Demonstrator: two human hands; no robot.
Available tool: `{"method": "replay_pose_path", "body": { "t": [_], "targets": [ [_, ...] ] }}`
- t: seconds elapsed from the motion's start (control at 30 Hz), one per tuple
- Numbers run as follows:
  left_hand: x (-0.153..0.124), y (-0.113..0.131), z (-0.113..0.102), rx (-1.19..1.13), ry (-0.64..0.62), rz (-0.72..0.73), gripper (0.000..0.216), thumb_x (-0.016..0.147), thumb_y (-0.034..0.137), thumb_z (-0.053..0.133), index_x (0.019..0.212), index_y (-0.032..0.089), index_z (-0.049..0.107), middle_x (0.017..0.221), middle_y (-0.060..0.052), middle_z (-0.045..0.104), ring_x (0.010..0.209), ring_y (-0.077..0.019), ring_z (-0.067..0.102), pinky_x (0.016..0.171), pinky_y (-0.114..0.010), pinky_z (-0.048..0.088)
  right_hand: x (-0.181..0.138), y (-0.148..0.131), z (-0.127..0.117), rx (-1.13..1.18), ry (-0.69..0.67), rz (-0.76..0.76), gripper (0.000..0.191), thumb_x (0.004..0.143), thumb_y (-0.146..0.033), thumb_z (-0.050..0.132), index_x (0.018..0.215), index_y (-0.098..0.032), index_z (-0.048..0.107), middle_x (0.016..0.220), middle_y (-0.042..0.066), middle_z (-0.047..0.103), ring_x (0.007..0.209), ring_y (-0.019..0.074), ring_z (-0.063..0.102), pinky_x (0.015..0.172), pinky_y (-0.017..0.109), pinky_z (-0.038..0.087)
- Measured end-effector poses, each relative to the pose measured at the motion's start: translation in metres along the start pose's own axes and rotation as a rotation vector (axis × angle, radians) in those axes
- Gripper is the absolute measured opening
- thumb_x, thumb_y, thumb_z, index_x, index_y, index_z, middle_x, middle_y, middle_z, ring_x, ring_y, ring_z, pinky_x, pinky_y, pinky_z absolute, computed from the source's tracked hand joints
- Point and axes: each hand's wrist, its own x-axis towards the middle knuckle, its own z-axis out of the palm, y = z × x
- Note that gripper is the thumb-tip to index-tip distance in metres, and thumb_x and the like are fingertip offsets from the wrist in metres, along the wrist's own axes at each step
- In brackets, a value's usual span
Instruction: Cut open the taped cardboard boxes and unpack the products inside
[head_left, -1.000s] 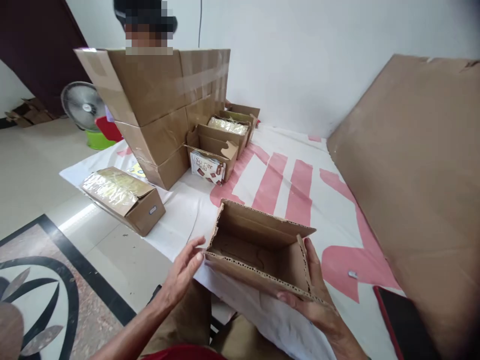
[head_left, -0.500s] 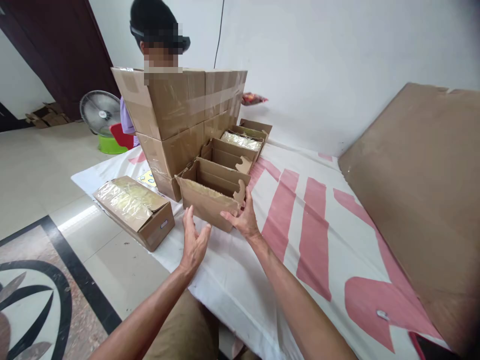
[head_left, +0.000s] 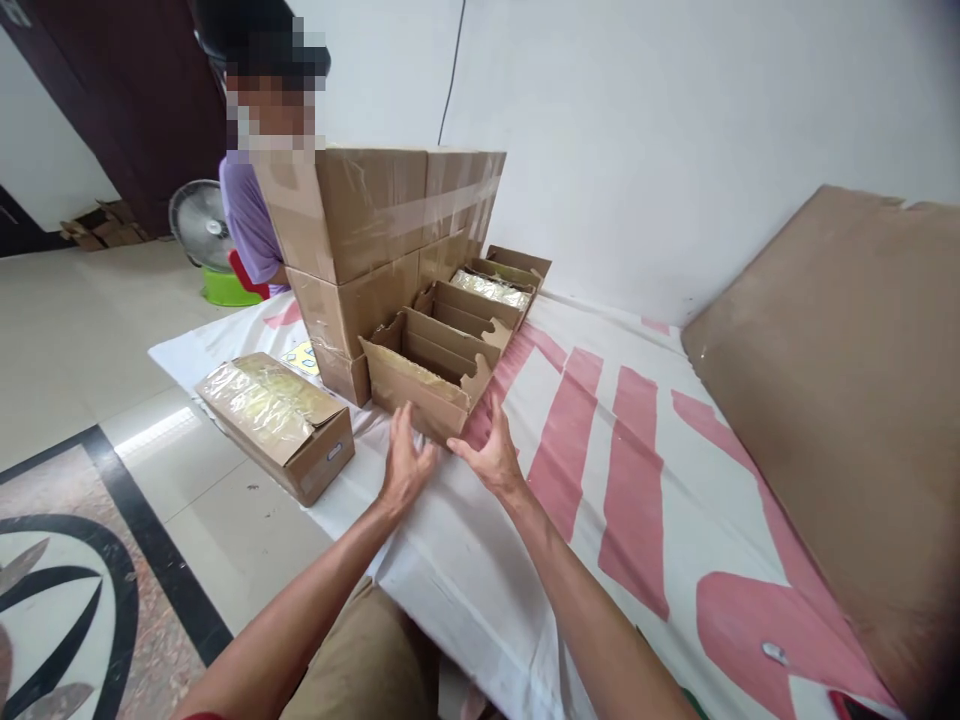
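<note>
An open cardboard box [head_left: 416, 388] stands nearest to me in a row of boxes, its top flaps up. My left hand [head_left: 409, 462] is just in front of its near wall, fingers stretched and apart from the thumb; whether the fingertips touch the wall I cannot tell. By the box's near right corner is my right hand [head_left: 493, 450], open, with thumb and fingers spread and nothing held. To the left of my hands lies a long carton [head_left: 326, 462] with clear and yellowish plastic film on its top.
Tall taped cartons [head_left: 375, 215] are stacked behind the row. More open boxes [head_left: 465, 310] recede toward the wall. A person in a purple sleeve [head_left: 255, 220] is behind the stack, near a fan [head_left: 202, 222]. A large cardboard sheet [head_left: 832, 400] leans at the right of the cloth-covered table [head_left: 480, 560].
Both hands have drawn slightly nearer each other, and the right hand has come down from the box's right flap to beside its corner. The person behind the stack has shifted left.
</note>
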Motion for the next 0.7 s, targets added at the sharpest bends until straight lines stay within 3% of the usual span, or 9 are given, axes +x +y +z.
{"method": "replay_pose_path", "body": {
  "t": [0.13,0.2,0.3,0.4,0.5,0.6,0.7],
  "targets": [
    [-0.058,0.034,-0.056,0.067,-0.078,0.366,0.041,0.089,0.02,0.057,0.128,0.025,0.067,0.147,-0.012,0.06,0.138,-0.0276,0.057,0.117,-0.048,0.046,-0.053,-0.001,-0.008,-0.062,0.048,0.055,0.062,0.088,-0.053,0.066,0.139,-0.019,0.058,0.158,0.019,0.046,0.149,0.0388,0.041,0.118,0.061,0.041],
    [-0.067,0.048,-0.097,0.11,0.102,0.489,0.033,0.091,0.021,0.058,0.121,0.026,0.07,0.143,-0.011,0.062,0.135,-0.0276,0.059,0.116,-0.049,0.047,-0.074,-0.006,-0.005,-0.066,0.016,0.022,0.043,0.091,-0.048,0.062,0.124,-0.021,0.067,0.154,0.017,0.051,0.144,0.0366,0.048,0.113,0.06,0.046],
    [-0.038,0.05,-0.169,0.214,0.53,0.474,0.038,0.088,0.025,0.062,0.125,0.02,0.065,0.142,-0.012,0.06,0.14,-0.0297,0.053,0.119,-0.055,0.042,-0.088,-0.025,0.014,-0.017,-0.116,-0.041,0.036,0.089,-0.041,0.063,0.119,-0.022,0.07,0.153,0.015,0.053,0.14,0.0339,0.053,0.112,0.056,0.048],
    [0.017,0.029,-0.233,0.181,0.674,0.195,0.052,0.082,0.029,0.067,0.132,0.016,0.061,0.148,-0.015,0.055,0.142,-0.0316,0.049,0.119,-0.051,0.041,-0.081,-0.054,0.05,0.065,-0.238,-0.073,0.046,0.086,-0.037,0.067,0.13,-0.024,0.067,0.155,0.014,0.052,0.143,0.0326,0.05,0.113,0.053,0.048],
    [0.062,0.001,-0.268,-0.073,0.661,-0.13,0.063,0.077,0.034,0.069,0.136,0.014,0.057,0.145,-0.017,0.056,0.14,-0.0322,0.051,0.121,-0.047,0.038,-0.06,-0.085,0.093,0.153,-0.306,-0.067,0.075,0.081,-0.037,0.073,0.15,-0.024,0.05,0.159,0.015,0.047,0.147,0.0341,0.045,0.114,0.055,0.046],
    [0.078,-0.018,-0.271,-0.195,0.601,-0.253,0.068,0.072,0.037,0.069,0.135,0.012,0.056,0.131,-0.017,0.062,0.13,-0.0324,0.059,0.117,-0.049,0.043,-0.041,-0.107,0.129,0.245,-0.331,-0.049,0.104,0.075,-0.047,0.081,0.162,-0.022,0.03,0.165,0.018,0.038,0.151,0.0368,0.038,0.118,0.058,0.041],
    [0.07,-0.023,-0.258,-0.201,0.581,-0.261,0.08,0.068,0.038,0.071,0.14,0.011,0.05,0.122,-0.014,0.064,0.121,-0.03,0.062,0.112,-0.049,0.046,-0.035,-0.115,0.146,0.28,-0.285,-0.074,0.117,0.072,-0.06,0.084,0.164,-0.019,0.025,0.167,0.02,0.032,0.155,0.0386,0.031,0.124,0.059,0.032]
  ]
}}
